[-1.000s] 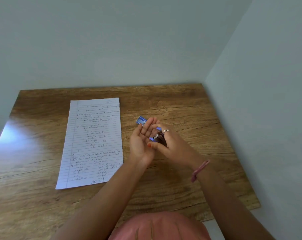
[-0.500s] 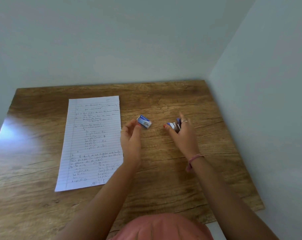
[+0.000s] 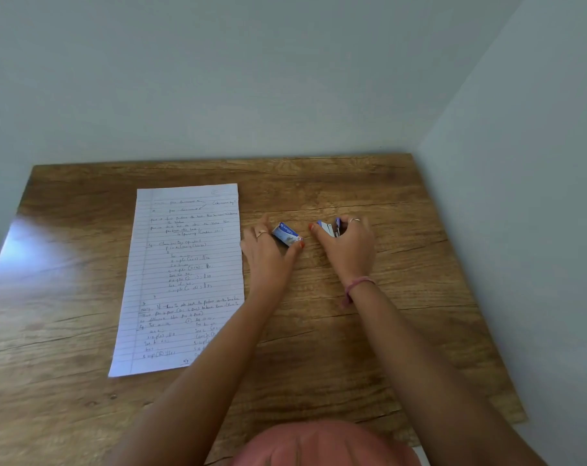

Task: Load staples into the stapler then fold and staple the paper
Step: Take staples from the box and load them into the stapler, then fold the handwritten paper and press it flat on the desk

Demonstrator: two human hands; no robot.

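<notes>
Resting low on the wooden surface, both hands are seen apart, each occupied with one small item. The staple box, a little blue-and-white cardboard block, is pinched between the thumb and fingers of the left hand, probably so that a strip can be drawn out. The stapler, small, with blue and pale metal parts, is gripped in the curled fingers of the right hand; whether it is opened cannot be told. The paper, a thin ruled sheet covered with handwriting, lies flat and unfolded just left of the left hand, kept aside for folding later. The surface shows glossy, grained brown laminate.
</notes>
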